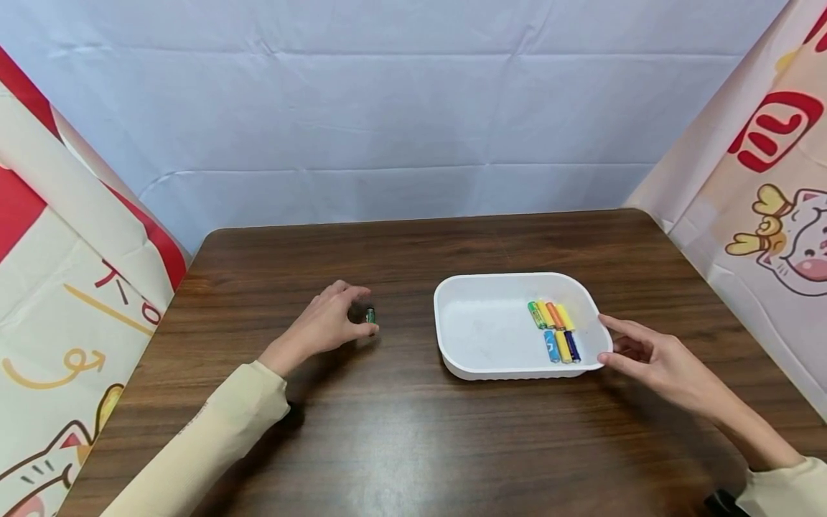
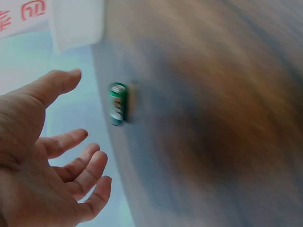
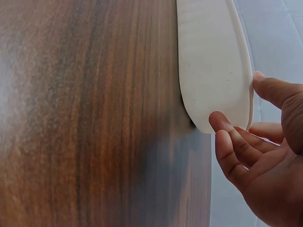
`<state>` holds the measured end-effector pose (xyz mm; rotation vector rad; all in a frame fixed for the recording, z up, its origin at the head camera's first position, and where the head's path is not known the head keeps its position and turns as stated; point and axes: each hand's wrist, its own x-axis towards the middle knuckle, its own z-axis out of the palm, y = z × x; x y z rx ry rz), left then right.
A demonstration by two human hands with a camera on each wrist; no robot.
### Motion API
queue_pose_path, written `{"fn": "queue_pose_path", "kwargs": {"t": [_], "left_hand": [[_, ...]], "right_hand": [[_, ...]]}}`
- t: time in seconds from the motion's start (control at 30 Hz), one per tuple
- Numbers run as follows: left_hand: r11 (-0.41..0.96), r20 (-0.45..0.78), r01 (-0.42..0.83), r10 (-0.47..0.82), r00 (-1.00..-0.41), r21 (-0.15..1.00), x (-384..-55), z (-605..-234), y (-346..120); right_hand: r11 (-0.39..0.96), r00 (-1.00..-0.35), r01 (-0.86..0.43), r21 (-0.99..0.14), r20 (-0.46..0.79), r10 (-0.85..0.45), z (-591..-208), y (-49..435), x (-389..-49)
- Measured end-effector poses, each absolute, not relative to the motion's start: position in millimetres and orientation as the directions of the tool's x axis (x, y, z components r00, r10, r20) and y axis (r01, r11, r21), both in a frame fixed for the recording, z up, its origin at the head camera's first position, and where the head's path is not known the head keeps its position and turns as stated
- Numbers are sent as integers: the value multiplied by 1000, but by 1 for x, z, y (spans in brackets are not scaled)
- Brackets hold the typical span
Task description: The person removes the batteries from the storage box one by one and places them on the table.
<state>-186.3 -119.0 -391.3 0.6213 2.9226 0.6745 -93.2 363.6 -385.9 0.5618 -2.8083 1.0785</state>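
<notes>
My left hand (image 1: 332, 316) reaches over the table around a small green battery (image 1: 370, 316), thumb and fingers spread on either side. In the left wrist view the battery (image 2: 118, 104) appears apart from the fingertips, and nothing is in that hand. A white plastic tray (image 1: 478, 373) sits right of centre. At its right end my right hand (image 1: 659, 362) touches the rim from outside with thumb and index finger spread. The right wrist view shows its fingertips (image 3: 220, 120) against the tray's outer wall (image 3: 213, 61).
Inside the tray's right half lie several batteries (image 1: 552, 316) in two rows: green, yellow and orange ones at the back, blue, yellow and dark blue (image 1: 572, 346) in front. The brown wooden table (image 1: 388, 431) meets a pale cloth (image 1: 388, 129) behind, with printed cloths at both sides.
</notes>
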Motion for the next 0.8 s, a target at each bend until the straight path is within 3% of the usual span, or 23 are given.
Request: {"fn": "queue_pose_path", "kwargs": {"t": [0.53,0.8], "left_hand": [[689,246,495,433,-867,530,-173,-353,-40],[659,222,505,468,-855,558,-167,-348,9]], "right_hand": [[685,-935,-352,-638,203,-292,-386,362,-93],[690,-935,-350,-634,194,-296,-385,363,-94]]}}
